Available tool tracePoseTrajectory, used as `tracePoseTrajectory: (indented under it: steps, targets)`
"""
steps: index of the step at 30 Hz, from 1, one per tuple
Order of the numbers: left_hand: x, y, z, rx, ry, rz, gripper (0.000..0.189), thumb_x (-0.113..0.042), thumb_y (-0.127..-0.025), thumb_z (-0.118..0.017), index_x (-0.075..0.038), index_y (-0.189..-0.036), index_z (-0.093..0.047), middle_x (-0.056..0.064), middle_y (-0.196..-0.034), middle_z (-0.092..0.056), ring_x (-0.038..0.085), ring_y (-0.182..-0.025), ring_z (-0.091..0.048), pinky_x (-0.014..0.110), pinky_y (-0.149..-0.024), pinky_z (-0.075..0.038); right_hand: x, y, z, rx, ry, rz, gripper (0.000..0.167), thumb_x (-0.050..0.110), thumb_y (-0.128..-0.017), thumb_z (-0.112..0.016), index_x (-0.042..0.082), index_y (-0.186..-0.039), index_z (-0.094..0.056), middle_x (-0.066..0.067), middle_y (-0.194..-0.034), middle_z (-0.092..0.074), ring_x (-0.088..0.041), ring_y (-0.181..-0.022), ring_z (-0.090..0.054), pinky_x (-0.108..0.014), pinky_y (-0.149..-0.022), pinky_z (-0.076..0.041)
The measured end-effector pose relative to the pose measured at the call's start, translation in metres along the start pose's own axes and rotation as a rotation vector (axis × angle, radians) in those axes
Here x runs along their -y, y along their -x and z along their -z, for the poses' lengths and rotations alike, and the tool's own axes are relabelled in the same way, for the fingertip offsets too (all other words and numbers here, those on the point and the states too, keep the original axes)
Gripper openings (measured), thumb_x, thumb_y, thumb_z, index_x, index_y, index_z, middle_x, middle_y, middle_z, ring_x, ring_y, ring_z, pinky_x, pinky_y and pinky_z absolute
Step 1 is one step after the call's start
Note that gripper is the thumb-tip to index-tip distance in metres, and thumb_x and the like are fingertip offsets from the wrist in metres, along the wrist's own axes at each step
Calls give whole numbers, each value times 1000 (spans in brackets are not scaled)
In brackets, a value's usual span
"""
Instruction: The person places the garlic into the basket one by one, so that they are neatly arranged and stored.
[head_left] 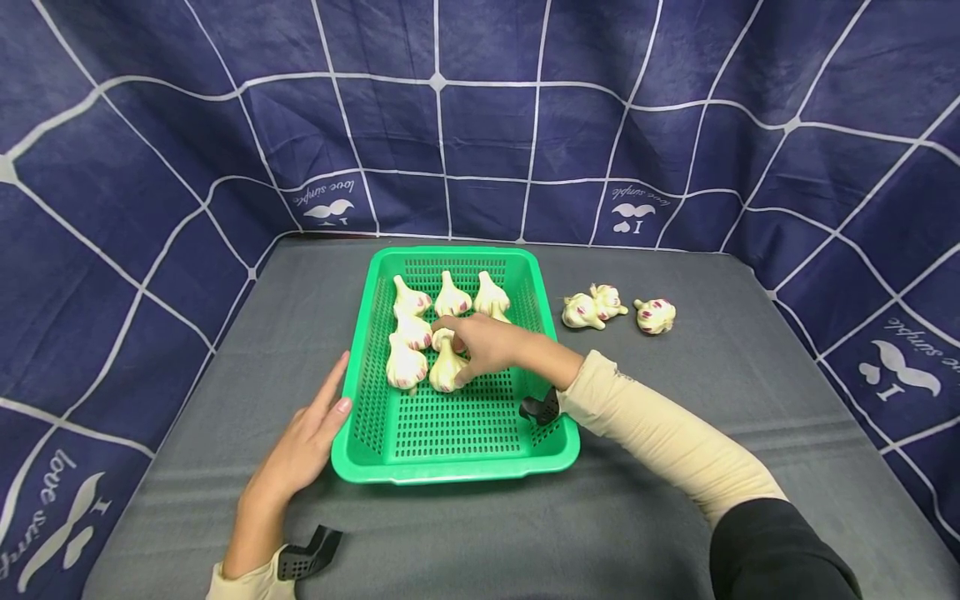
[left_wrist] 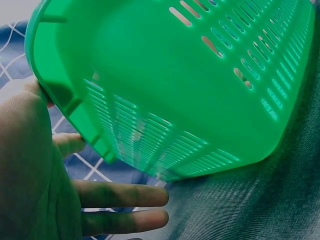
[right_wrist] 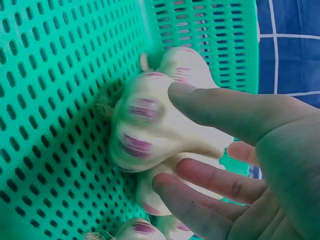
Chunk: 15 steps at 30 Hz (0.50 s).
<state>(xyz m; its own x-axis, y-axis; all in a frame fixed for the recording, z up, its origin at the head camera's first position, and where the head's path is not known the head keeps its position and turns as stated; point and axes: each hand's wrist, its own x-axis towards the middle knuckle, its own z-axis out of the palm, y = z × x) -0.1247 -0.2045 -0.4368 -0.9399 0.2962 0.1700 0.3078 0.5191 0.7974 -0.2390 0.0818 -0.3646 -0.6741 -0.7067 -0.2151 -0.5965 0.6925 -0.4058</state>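
A green perforated plastic basket [head_left: 457, 477] holds several garlic bulbs [head_left: 406, 364], with purple-streaked cream skins. My right hand [head_left: 491, 342] is inside it, around one garlic bulb [head_left: 446, 372] near the middle. In the right wrist view, the thumb [right_wrist: 200, 102] touches the side of that bulb, while the other fingers [right_wrist: 220, 182] are spread loosely below its neck. My left hand [head_left: 306, 442] rests against the basket's left side, thumb at the rim. Two of its fingers [left_wrist: 125, 194] stretch out straight under the rim in the left wrist view.
Right of the basket, a few more garlic bulbs [head_left: 592, 307] lie together on the grey cloth [head_left: 720, 367], with a single garlic bulb [head_left: 655, 316] farther right. A dark blue curtain [head_left: 487, 125] with white lines surrounds the back and sides.
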Motion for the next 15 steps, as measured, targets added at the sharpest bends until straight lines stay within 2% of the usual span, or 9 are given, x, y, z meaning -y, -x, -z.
tracePoseTrajectory:
  steps: [2,6,15]
  targets:
    - [0,0,0,-1,-1,0,58,-24,-108,-37,-23,-161,-14,20,-157,-30,43,-135,-38,64,-104,-30,0,1,2,-6,-12,-1,89,24,-78,-87,8,-150,-38,-6,-104,-67,-15,-84,-59,-33,-82,-49]
    - [0,0,0,-2,0,-4,58,-24,-108,-37,-23,-161,-14,20,-157,-30,43,-134,-39,64,-103,-31,-2,4,6,-6,-56,4,88,23,-79,-86,6,-150,-37,-11,-109,-67,-22,-92,-64,-34,-80,-51]
    - [1,0,-1,-3,-12,-5,57,-25,-108,-35,-23,-161,-13,21,-156,-32,43,-133,-40,65,-102,-31,-1,11,15,-25,-52,16,85,25,-83,-82,6,-151,-35,-12,-112,-66,-26,-96,-67,-33,-80,-52]
